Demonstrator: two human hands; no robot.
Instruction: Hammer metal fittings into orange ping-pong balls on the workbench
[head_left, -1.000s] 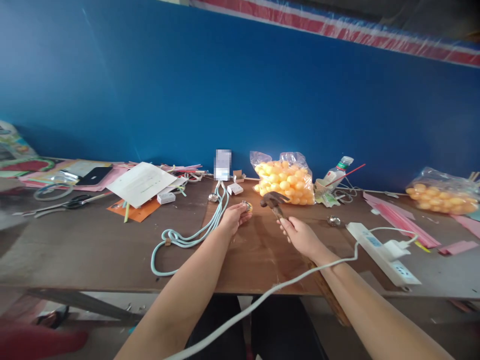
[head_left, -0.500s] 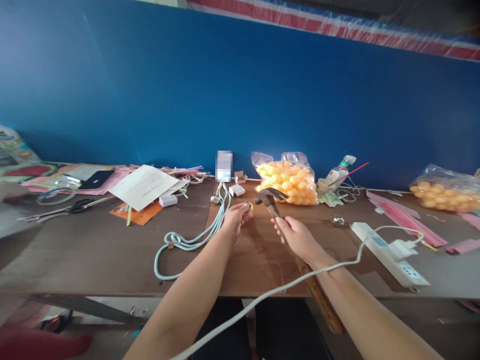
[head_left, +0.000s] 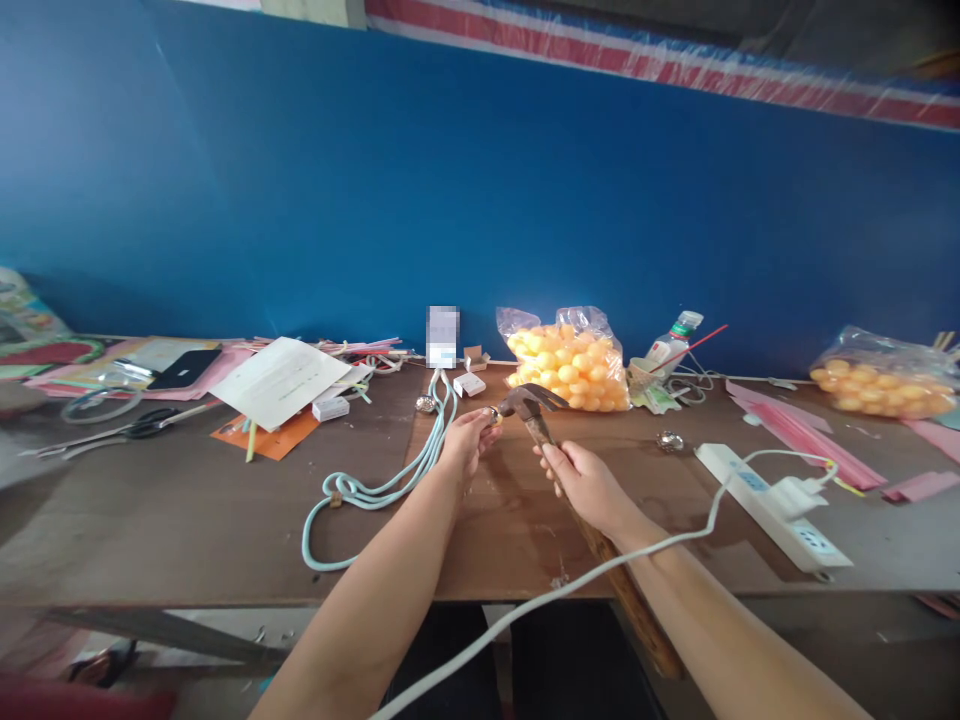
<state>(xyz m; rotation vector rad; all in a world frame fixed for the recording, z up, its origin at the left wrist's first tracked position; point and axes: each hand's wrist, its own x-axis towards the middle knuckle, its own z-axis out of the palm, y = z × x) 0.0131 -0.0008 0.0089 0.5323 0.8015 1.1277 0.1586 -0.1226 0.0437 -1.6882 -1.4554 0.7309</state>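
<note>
My right hand (head_left: 583,482) is wrapped round the wooden handle of a rusty claw hammer (head_left: 527,402). The hammer's head rests down against a small round metal piece (head_left: 495,413) on the brown board (head_left: 517,510). My left hand (head_left: 466,438) pinches that small piece at its left side, fingers closed on it. A pale green cord (head_left: 382,478) loops on the table just left of my left hand.
A bag of orange balls (head_left: 568,368) stands behind the hammer, another bag (head_left: 881,384) at far right. A white power strip (head_left: 772,506) with a plug and white cable (head_left: 570,590) lies right. A metal knob (head_left: 667,440), scissors (head_left: 127,428), papers (head_left: 281,378), phone (head_left: 184,368) and small boxes (head_left: 471,383) lie about.
The hammer head has come down and left, from raised above the table to touching the small metal piece. My left hand stayed in place on that piece.
</note>
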